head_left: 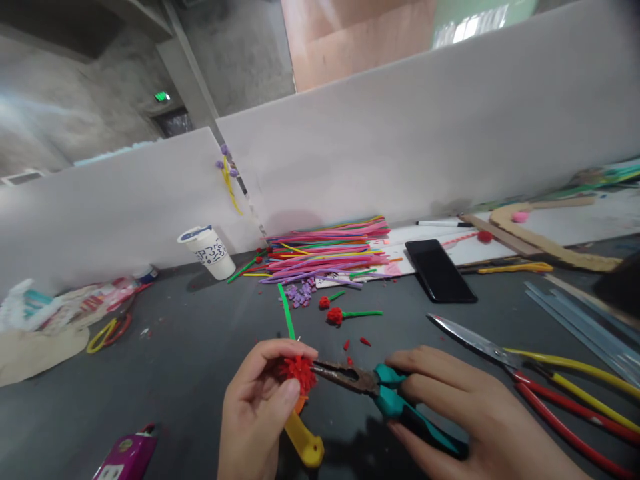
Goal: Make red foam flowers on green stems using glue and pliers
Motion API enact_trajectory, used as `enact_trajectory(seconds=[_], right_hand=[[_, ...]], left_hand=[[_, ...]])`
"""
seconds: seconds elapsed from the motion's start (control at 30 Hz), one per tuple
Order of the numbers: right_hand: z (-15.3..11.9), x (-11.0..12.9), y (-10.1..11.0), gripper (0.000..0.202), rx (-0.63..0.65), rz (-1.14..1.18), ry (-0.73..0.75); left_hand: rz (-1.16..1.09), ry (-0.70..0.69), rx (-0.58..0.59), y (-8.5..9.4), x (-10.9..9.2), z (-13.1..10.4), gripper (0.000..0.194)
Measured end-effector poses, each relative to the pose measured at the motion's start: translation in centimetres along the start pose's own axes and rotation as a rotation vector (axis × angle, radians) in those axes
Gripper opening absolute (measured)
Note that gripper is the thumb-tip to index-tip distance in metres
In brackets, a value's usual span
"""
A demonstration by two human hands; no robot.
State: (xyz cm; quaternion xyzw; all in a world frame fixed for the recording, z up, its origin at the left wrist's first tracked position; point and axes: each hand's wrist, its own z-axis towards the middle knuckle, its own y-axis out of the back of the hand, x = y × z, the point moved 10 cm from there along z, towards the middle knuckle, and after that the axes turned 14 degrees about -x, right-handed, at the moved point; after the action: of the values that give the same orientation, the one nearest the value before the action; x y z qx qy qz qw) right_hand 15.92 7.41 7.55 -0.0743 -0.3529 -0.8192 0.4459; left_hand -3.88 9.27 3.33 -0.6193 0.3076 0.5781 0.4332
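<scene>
My left hand (256, 410) pinches a red fringed craft flower (300, 373) between thumb and fingers. A green stem (287, 312) rises from behind these fingers and seems to belong to the flower, though the join is hidden. In my right hand (465, 403) are long-nose pliers (350, 377) with teal handles, their tips touching the flower's right side. Whether the jaws grip a petal cannot be made out. Below the flower lies a yellow-handled tool (306, 443), partly covered by my left hand. Small red bits (365, 341) and a finished-looking red flower (335, 316) with green stem lie just beyond.
Large scissors (480, 340) with red and yellow handles lie at right, near a black phone (441, 270). Coloured craft stems (325, 250) are heaped before the white partition (400, 147). A paper cup (213, 253) stands left; a purple device (125, 457) sits front left.
</scene>
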Motion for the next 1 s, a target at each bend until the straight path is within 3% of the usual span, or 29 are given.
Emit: enact_trajectory(seconds=[0.53, 0.83, 1.0], right_hand=[[-0.4, -0.1, -0.3, 0.015, 0.052, -0.022, -0.003], [-1.5, 1.0, -0.1, 0.023, -0.047, -0.267, 0.185], [-0.7, 0.4, -0.1, 0.017, -0.027, -0.149, 0.087]], left_hand=[[0.016, 0.006, 0.008, -0.1, 0.6, -0.2, 0.014], [0.139, 0.009, 0.0, -0.3, 1.4, 0.0, 0.01], [0.059, 0.131, -0.034, 0.0, 2.0, 0.1, 0.02]])
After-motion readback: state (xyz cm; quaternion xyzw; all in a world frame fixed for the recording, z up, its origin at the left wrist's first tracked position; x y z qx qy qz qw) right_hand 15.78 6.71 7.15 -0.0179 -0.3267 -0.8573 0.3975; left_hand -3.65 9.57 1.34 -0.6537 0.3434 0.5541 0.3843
